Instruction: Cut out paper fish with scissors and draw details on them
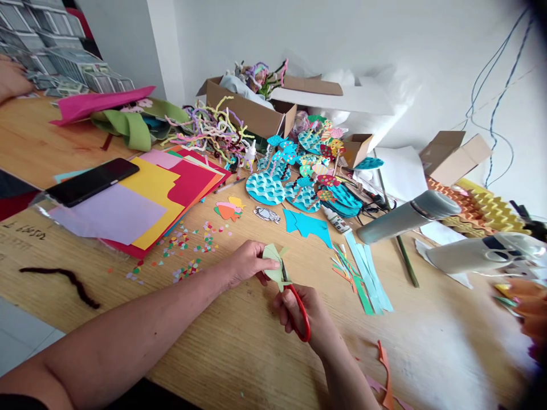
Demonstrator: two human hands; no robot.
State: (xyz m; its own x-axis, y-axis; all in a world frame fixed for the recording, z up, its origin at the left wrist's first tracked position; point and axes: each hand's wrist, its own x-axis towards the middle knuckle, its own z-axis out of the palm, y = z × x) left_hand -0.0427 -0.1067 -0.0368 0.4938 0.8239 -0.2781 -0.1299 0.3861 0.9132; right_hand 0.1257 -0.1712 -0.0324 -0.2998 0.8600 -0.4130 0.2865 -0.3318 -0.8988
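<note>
Above the middle of the wooden table, my left hand (251, 263) pinches a pale green piece of paper (270, 256) between thumb and fingers. My right hand (302, 312) is closed round the red handles of a pair of scissors (302, 324). The dark blades point up and away from me and lie against the paper's right part, close to my left thumb. Small paper fish shapes (228, 209) in orange, pink and yellow lie beyond my left hand. Blue paper pieces (307, 225) are on the table behind the scissors.
Coloured sheets (149, 199) with a black phone (94, 181) are at the left, near paper confetti (183, 242). Pipe cleaners (209, 128), a cardboard box (252, 111) and blue craft pieces (265, 188) stand behind. Paper strips (367, 273) and bottles (405, 216) lie right. Another person's hand (12, 78) shows top left.
</note>
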